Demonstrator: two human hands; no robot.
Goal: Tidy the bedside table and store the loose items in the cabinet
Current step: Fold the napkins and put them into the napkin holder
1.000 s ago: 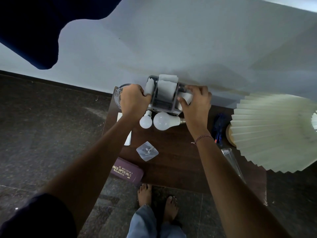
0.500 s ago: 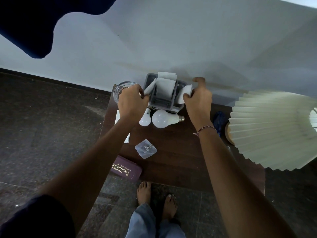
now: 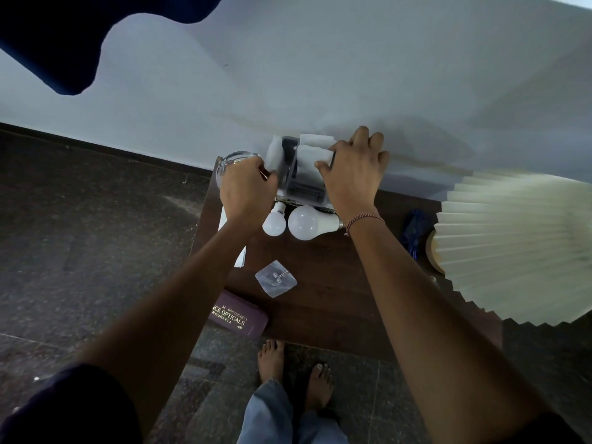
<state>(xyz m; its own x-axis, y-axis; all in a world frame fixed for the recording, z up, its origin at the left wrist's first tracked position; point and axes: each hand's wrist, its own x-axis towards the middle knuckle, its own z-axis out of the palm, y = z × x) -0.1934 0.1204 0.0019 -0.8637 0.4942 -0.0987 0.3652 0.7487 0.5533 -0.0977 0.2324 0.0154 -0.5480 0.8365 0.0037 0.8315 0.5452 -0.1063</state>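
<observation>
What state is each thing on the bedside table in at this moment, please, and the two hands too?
Grey organizer, upright near the wall, stuffed with white paper, held at both sides.
Left hand, grips the organizer's left side.
Right hand, grips its right side.
Large bulb, lying on its side, loose.
Small bulb, lying on its side, loose.
Clear packet, lying flat.
Spectacle case, closed, overhanging the table edge.
Glass bowl, upright.

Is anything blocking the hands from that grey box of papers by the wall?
Nothing visible does. The left hand and right hand are already on the grey box, one at each side. Two light bulbs lie just in front of it.
</observation>
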